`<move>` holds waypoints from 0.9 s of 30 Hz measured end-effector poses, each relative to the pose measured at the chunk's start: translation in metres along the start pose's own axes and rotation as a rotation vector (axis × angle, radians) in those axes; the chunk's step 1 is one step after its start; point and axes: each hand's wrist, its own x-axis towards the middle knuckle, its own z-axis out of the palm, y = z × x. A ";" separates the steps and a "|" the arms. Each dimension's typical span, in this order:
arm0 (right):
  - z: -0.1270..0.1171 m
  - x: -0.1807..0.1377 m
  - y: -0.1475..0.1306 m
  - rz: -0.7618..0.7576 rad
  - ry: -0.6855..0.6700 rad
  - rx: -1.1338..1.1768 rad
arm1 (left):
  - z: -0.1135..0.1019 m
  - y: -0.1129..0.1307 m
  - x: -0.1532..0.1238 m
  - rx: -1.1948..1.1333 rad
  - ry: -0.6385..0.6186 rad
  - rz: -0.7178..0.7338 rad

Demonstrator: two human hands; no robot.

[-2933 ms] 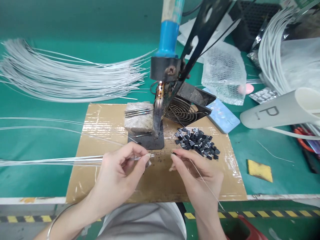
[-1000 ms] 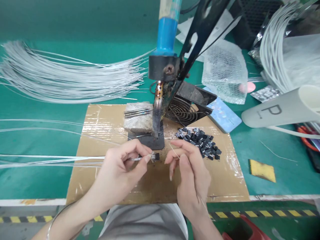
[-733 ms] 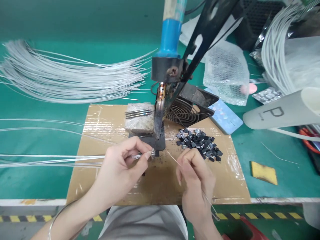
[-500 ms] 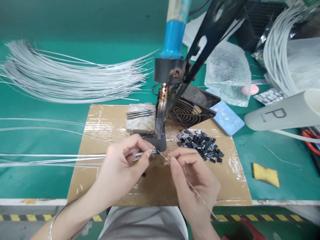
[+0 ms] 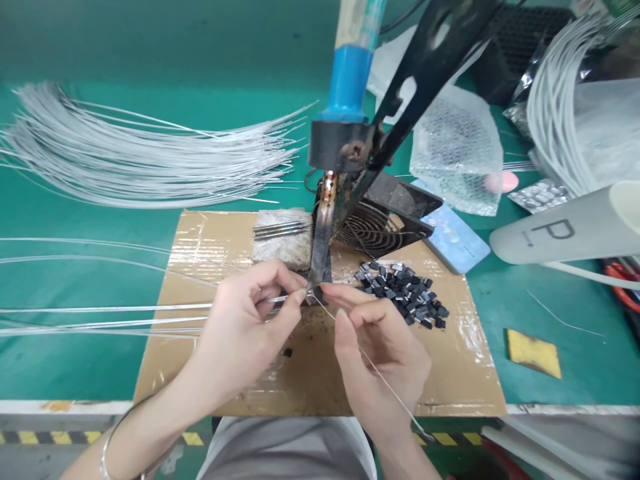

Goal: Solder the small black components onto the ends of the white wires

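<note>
My left hand (image 5: 255,313) pinches the ends of several thin white wires (image 5: 185,307) that run in from the left. Close to its fingertips is the flat tip of a soldering iron (image 5: 321,243), clamped upright in a black bracket. Between the fingers of my right hand (image 5: 383,350) is a thin solder wire (image 5: 393,392). Its upper end reaches the spot beneath the iron tip, and its tail hangs past my palm. The joint itself is small and partly covered by my fingers. Right of the iron lies a heap of small black connectors (image 5: 407,293).
A cardboard sheet (image 5: 450,373) covers the bench's middle. Behind are a fan (image 5: 380,223), a whitish block (image 5: 280,250) with metal rods and a large wire bundle (image 5: 165,157). To the right lie a blue box (image 5: 455,233), a white tube (image 5: 560,227) and a yellow sponge (image 5: 534,353).
My right hand has shifted a little left, bringing the solder wire's end up to the iron tip. The left hand's fingertips have moved slightly up towards the tip with the wires.
</note>
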 end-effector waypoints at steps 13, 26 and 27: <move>0.002 0.005 -0.002 0.004 0.028 0.014 | 0.002 0.005 0.004 -0.004 0.006 0.027; 0.002 0.004 -0.005 -0.004 0.015 0.021 | -0.001 0.006 0.002 -0.004 0.018 0.033; 0.002 0.004 -0.005 -0.004 0.012 0.023 | -0.001 0.006 0.001 -0.002 0.015 0.032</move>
